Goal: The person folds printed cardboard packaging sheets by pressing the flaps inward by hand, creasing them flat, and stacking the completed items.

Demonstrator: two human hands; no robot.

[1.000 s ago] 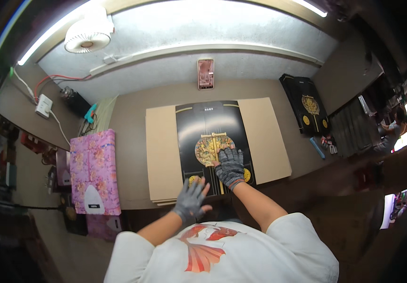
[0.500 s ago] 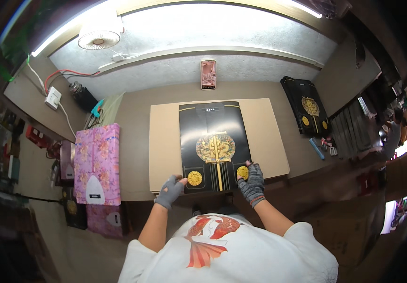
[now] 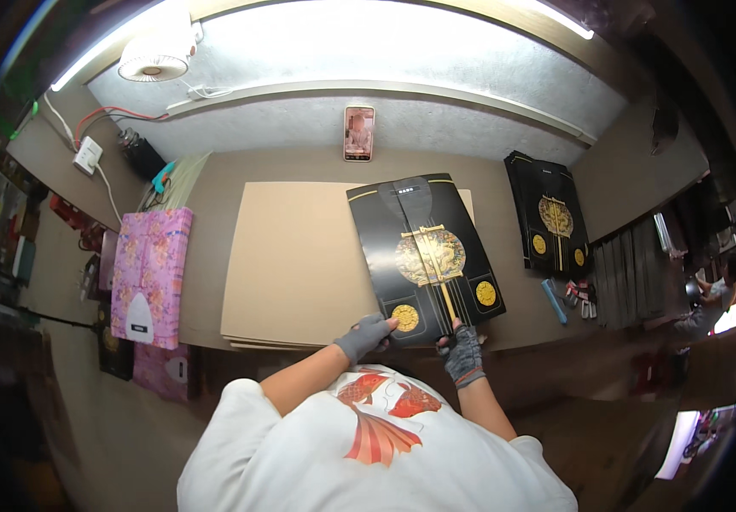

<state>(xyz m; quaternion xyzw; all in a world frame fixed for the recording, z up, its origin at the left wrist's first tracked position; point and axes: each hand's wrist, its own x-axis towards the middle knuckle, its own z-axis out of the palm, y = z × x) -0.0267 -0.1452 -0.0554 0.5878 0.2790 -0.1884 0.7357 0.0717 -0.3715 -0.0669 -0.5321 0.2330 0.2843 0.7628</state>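
Left hand (image 3: 366, 338) pinches the black panel (image 3: 427, 256) near its left corner, right hand (image 3: 462, 352) seems clamped on the near edge (fingers underneath hidden). Panel's just beyond both grips, over cardboard (image 3: 295, 256).

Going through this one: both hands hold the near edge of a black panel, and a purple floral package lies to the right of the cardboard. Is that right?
Not quite: in the head view, the package lies to the left of the cardboard. The left hand and right hand do hold the black panel's near edge.
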